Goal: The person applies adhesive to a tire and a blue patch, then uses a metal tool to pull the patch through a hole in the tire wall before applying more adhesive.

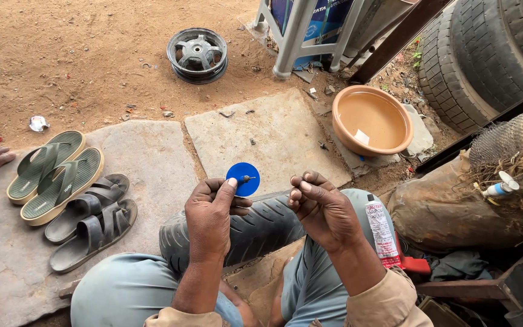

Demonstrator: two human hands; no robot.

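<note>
Round blue patch held over a tyre
Left hand point(210, 215) grip pinches the blue patch point(243, 178); right hand point(322, 209) grip is curled closed, empty, above the tyre point(255, 230).

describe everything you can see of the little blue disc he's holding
The blue disc is small, round and flat, a plain bright blue that looks like plastic or rubber. A short dark stem pokes from near its centre. The left hand pinches its lower left edge between the fingertips, holding it face-on to the camera above the black tyre. The right hand sits close beside, not touching it.

Smooth blue plastic disc point(243, 178), ribbed black rubber tyre point(255, 227), rough stone slabs point(273, 136).
</note>
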